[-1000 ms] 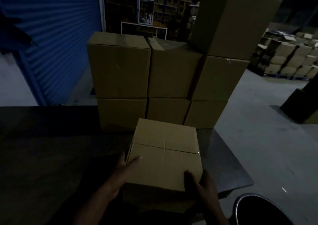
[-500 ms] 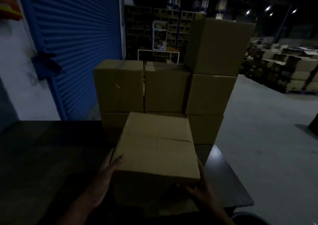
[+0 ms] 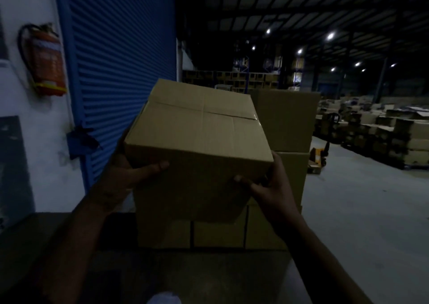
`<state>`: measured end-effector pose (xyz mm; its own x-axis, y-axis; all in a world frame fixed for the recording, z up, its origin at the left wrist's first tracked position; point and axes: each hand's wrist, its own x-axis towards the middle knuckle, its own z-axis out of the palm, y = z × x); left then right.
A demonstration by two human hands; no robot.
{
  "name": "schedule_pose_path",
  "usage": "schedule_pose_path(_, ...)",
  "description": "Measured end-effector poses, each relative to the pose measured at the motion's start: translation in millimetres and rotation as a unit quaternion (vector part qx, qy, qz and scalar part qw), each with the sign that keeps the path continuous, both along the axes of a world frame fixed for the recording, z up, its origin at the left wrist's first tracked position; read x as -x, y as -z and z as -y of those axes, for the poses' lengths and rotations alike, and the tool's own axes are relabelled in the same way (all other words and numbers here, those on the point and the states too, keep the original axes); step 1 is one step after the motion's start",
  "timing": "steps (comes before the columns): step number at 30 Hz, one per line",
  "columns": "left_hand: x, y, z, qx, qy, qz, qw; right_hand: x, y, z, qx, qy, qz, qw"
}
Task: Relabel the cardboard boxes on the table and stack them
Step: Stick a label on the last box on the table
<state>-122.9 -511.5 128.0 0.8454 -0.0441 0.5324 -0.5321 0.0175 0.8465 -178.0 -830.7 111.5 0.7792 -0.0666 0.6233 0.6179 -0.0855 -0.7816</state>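
one cardboard box [image 3: 197, 145] held up, two hands: left hand [image 3: 123, 176], right hand [image 3: 271, 187]. stacked boxes [image 3: 285, 120] behind, partly hidden, count unclear. one fire extinguisher [image 3: 45, 64]. one blue shutter [image 3: 120, 71].

No text can be read — the fire extinguisher [image 3: 46, 59] label is too blurred.

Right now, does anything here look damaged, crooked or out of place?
Nothing stands out. The carried box looks sound, its flaps closed, gripped by the left hand and right hand. It is tilted only because it is lifted. The stacked boxes behind look square. It is dim, so small flaws could be missed.
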Motion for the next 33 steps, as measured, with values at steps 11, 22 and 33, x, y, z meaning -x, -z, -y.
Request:
schedule_pose_path(11, -136, -76, 37, 0.027, 0.003, 0.122, 0.992, -144, -98, 31, 0.079, 0.026, 0.064, 0.994)
schedule_pose_path(22, -310, -129, 83, 0.029, 0.049, 0.134, 0.989, -296, -147, 64, 0.152, 0.277, 0.12, 0.941)
schedule_pose_path(33, -403, -97, 106, 0.027, 0.07, 0.077, 0.994, -371, -121, 83, 0.178, 0.343, 0.106, 0.916)
